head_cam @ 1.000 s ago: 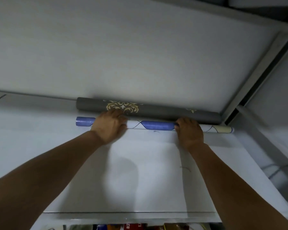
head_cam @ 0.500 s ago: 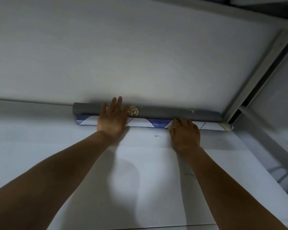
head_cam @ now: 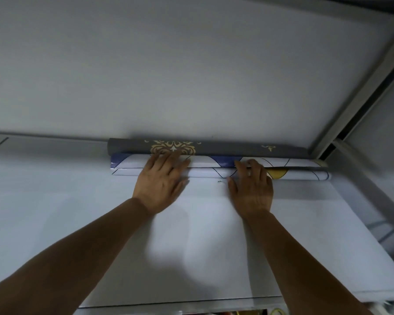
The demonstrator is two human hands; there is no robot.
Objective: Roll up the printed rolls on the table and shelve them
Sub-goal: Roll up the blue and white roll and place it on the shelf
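Observation:
A grey roll with gold ornament (head_cam: 225, 148) lies along the back of the white shelf (head_cam: 55, 201), against the wall. In front of it, touching it, lies a white roll printed with blue and yellow shapes (head_cam: 214, 167); its outer layer looks loosened, showing two bands. My left hand (head_cam: 162, 180) rests flat on this roll's left half, fingers spread. My right hand (head_cam: 251, 185) presses on its right half, fingers slightly curled over it. Both forearms reach up from below.
A white wall (head_cam: 191, 76) rises behind the rolls. A grey metal upright (head_cam: 359, 92) runs diagonally at the right. The shelf's front edge (head_cam: 180, 304) is near the bottom, with some coloured items just visible under it.
The printed roll was pushed back against the grey roll and has turned or loosened, now showing a wider white face with a yellow patch. Both hands moved slightly toward me on it.

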